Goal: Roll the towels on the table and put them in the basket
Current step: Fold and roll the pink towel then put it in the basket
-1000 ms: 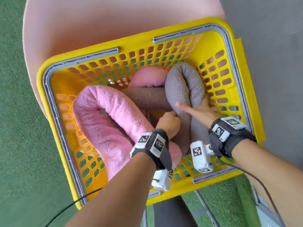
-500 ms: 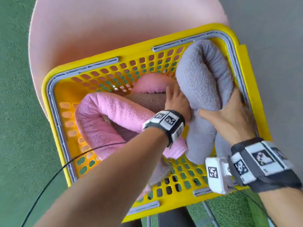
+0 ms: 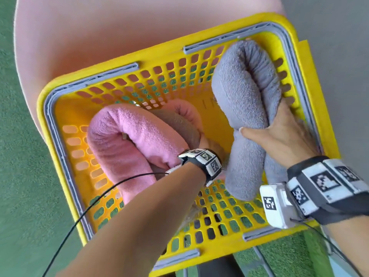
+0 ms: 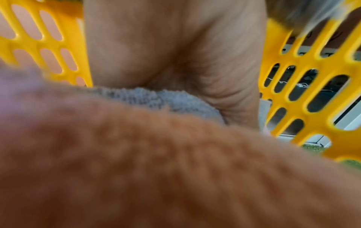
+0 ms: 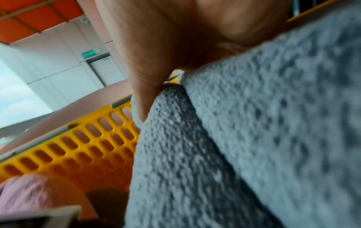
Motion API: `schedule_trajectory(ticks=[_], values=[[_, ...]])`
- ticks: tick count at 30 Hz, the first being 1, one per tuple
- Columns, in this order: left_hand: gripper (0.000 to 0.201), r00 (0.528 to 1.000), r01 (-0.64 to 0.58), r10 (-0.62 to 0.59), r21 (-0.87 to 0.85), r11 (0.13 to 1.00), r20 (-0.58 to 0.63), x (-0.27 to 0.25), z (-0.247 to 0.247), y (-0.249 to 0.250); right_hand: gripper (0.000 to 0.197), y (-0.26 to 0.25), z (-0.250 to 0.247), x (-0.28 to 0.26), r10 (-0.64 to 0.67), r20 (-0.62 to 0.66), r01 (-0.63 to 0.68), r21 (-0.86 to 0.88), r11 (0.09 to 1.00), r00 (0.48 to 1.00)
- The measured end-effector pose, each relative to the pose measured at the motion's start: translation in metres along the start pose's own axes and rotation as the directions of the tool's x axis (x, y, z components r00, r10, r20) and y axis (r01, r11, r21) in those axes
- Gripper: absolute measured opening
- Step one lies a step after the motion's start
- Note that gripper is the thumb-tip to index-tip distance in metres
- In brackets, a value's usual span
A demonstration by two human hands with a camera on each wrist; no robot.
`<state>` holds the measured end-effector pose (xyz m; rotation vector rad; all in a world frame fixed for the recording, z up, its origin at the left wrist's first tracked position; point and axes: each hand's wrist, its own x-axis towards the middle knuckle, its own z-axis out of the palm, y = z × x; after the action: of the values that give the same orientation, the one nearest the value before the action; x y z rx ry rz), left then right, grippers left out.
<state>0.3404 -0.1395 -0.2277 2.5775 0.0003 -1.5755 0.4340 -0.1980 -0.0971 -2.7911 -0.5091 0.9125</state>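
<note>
A yellow basket point(image 3: 46, 100) holds a pink rolled towel point(image 3: 127, 140) bent in an arch and a brown rolled towel point(image 3: 175, 124) beside it. My right hand point(image 3: 283, 136) grips a grey rolled towel point(image 3: 245, 92), doubled over, and holds it upright against the basket's right wall, thumb across its waist. In the right wrist view the grey towel point(image 5: 254, 138) fills the frame under my right hand point(image 5: 175, 38). My left hand point(image 3: 207, 142) reaches down between the pink and brown towels, fingers hidden. In the left wrist view the left hand's palm point(image 4: 175, 46) lies behind the blurred brown towel point(image 4: 156, 169).
The basket sits on a pink rounded surface point(image 3: 99, 37), with green floor point(image 3: 16, 176) to the left and grey floor point(image 3: 329, 27) to the right. Bare yellow floor shows in the basket's middle and near side point(image 3: 229, 208). A black cable point(image 3: 89, 204) trails from my left wrist.
My right hand has lifted the grey towel off the basket floor and moved it to the right wall. My left hand has sunk lower, onto the brown towel.
</note>
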Motion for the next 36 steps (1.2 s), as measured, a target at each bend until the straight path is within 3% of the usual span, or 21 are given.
schedule_trajectory(ticks=[5, 9, 11, 14, 16, 18, 20, 22, 23, 25, 26, 27, 29, 30, 33, 36], values=[[0.028, 0.992, 0.025, -0.025, 0.002, 1.0, -0.12, -0.012, 0.014, 0.002, 0.116, 0.0, 0.054, 0.042, 0.03, 0.081, -0.011, -0.226, 0.974, 0.996], [0.035, 0.96, 0.011, -0.024, -0.047, 0.999, -0.278, -0.011, 0.027, 0.005, 0.122, 0.006, 0.117, 0.078, 0.014, 0.055, 0.006, -0.344, 0.939, 0.998], [0.045, 0.964, 0.014, -0.011, 0.007, 1.0, -0.264, -0.008, 0.036, 0.007, 0.112, 0.014, 0.149, 0.087, 0.017, 0.04, 0.003, -0.457, 0.89, 0.999], [0.05, 0.973, 0.014, 0.008, 0.093, 0.996, -0.232, 0.002, 0.053, 0.012, 0.074, 0.027, 0.182, 0.1, -0.034, -0.012, 0.022, -0.551, 0.834, 0.999], [0.049, 0.978, -0.02, 0.044, 0.119, 0.993, -0.202, 0.005, 0.057, 0.011, 0.085, 0.03, 0.187, 0.099, -0.022, -0.005, 0.015, -0.601, 0.799, 1.0], [0.047, 0.972, -0.06, 0.087, 0.126, 0.99, -0.22, 0.001, 0.057, 0.007, 0.115, 0.029, 0.18, 0.095, -0.017, -0.025, -0.001, -0.608, 0.794, 1.0], [0.044, 0.962, -0.095, 0.102, 0.041, 0.995, -0.252, -0.008, 0.055, 0.004, 0.129, 0.021, 0.17, 0.1, 0.058, 0.079, -0.009, -0.515, 0.857, 0.995], [0.037, 0.948, -0.149, 0.085, -0.192, 0.97, -0.306, -0.024, 0.045, -0.002, 0.114, 0.009, 0.154, 0.103, 0.163, 0.246, -0.037, -0.448, 0.893, 0.956], [0.034, 0.944, -0.172, 0.049, -0.358, 0.918, -0.328, -0.036, 0.037, -0.005, 0.095, 0.004, 0.144, 0.102, 0.15, 0.279, -0.018, -0.425, 0.905, 0.948], [0.03, 0.925, -0.146, -0.151, -0.692, 0.707, -0.349, -0.068, 0.024, -0.016, 0.054, -0.013, 0.123, 0.086, -0.054, 0.267, 0.131, -0.279, 0.951, 0.962], [0.028, 0.891, -0.117, -0.286, -0.787, 0.606, -0.353, -0.081, 0.019, -0.022, 0.043, -0.018, 0.116, 0.077, -0.145, 0.25, 0.19, -0.164, 0.968, 0.957], [0.027, 0.829, -0.087, -0.43, -0.84, 0.535, -0.359, -0.099, 0.02, -0.028, 0.036, -0.028, 0.109, 0.065, -0.217, 0.253, 0.238, -0.056, 0.97, 0.943], [0.027, 0.67, 0.004, -0.658, -0.885, 0.466, -0.343, -0.13, 0.035, -0.039, 0.039, -0.048, 0.104, 0.035, -0.299, 0.301, 0.294, 0.063, 0.954, 0.906], [0.029, 0.617, 0.063, -0.727, -0.902, 0.428, -0.302, -0.144, 0.046, -0.042, 0.04, -0.058, 0.103, 0.021, -0.336, 0.341, 0.333, 0.069, 0.94, 0.878], [0.04, 0.547, 0.195, -0.834, -0.958, 0.21, -0.072, -0.179, 0.083, -0.05, 0.055, -0.075, 0.111, -0.014, -0.348, 0.462, 0.426, -0.073, 0.902, 0.816], [0.052, 0.502, 0.234, -0.857, -0.972, 0.003, 0.118, -0.196, 0.106, -0.047, 0.087, -0.086, 0.121, -0.035, -0.231, 0.481, 0.371, -0.219, 0.903, 0.846]])
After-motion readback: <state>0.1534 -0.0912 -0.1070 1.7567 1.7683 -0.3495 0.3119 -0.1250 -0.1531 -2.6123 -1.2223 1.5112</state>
